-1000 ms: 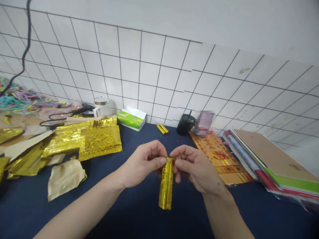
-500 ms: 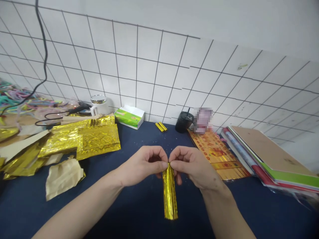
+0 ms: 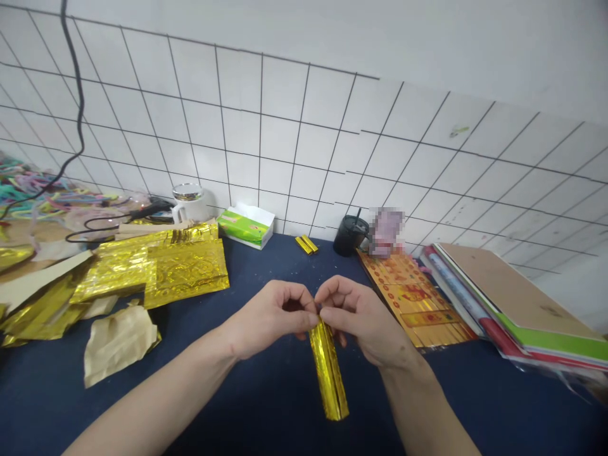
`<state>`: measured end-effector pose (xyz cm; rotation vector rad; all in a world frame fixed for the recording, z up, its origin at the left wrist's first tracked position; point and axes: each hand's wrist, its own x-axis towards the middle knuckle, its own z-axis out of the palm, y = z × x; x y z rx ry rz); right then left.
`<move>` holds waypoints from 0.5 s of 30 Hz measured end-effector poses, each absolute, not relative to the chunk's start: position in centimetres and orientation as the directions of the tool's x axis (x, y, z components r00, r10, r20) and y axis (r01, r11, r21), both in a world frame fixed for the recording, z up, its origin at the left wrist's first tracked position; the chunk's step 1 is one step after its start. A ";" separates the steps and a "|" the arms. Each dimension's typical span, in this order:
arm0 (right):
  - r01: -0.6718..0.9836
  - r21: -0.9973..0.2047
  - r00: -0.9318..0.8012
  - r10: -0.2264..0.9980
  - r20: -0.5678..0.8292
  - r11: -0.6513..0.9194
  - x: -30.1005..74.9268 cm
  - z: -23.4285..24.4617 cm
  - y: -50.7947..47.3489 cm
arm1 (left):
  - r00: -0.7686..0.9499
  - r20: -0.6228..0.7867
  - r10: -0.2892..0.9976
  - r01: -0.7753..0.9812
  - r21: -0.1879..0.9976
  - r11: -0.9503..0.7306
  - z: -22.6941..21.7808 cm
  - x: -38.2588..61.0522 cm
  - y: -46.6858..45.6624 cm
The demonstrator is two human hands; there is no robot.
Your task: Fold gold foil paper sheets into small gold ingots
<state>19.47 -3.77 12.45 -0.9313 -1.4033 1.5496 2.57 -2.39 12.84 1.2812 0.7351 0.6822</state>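
Fingers [image 3: 300,292] on shiny gold strip [image 3: 330,373]

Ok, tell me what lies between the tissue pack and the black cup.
In the head view, small gold strips lie side by side between the tissue pack and the black cup.

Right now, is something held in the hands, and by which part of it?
A folded gold strip, pinched at its far end by the left hand and the right hand.
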 end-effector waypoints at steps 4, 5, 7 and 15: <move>-0.208 -0.974 -0.424 0.906 0.005 -0.092 19.6 12.2 -3.7 | 0.599 -0.095 0.795 -0.070 0.983 0.170 12.8 2.5 -2.3; -0.222 -0.969 -0.444 0.896 -0.001 -0.110 19.7 12.1 -3.7 | 0.600 -0.083 0.796 -0.077 0.984 0.161 12.8 2.4 -2.2; -0.239 -0.961 -0.474 0.881 -0.013 -0.142 19.8 11.9 -3.5 | 0.597 -0.051 0.800 -0.095 0.987 0.133 12.8 2.3 -2.2; -0.268 -0.955 -0.455 0.890 0.009 -0.128 19.6 11.7 -3.3 | 0.578 0.020 0.816 -0.207 0.971 0.123 12.4 1.9 -2.0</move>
